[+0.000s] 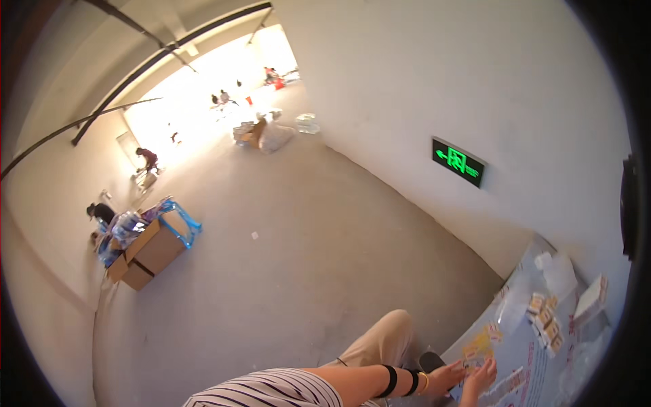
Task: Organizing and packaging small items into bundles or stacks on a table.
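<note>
My left hand [446, 377] reaches in from the lower edge, its forearm wearing two black bands and a yellow bracelet. Close beside it is my right hand [480, 381]. Both have their fingers bent together around something small and pale, too blurred to name. They are over the near edge of a low surface covered with a grey-white printed sheet [532, 363]. Just beyond the fingers lie small yellow-orange pieces [483, 339]. Farther right sits a cluster of small orange-and-white boxes [544, 324]. A larger white box [591, 300] and a translucent plastic container [557, 273] are near the wall.
A lit green exit sign [459, 162] hangs on the right wall [380, 88]. At left stands a large cardboard box [154, 249] with plastic-wrapped goods and blue plastic; a person [102, 211] is behind it. Bags and boxes [271, 136] lie farther off, with several people in the bright background.
</note>
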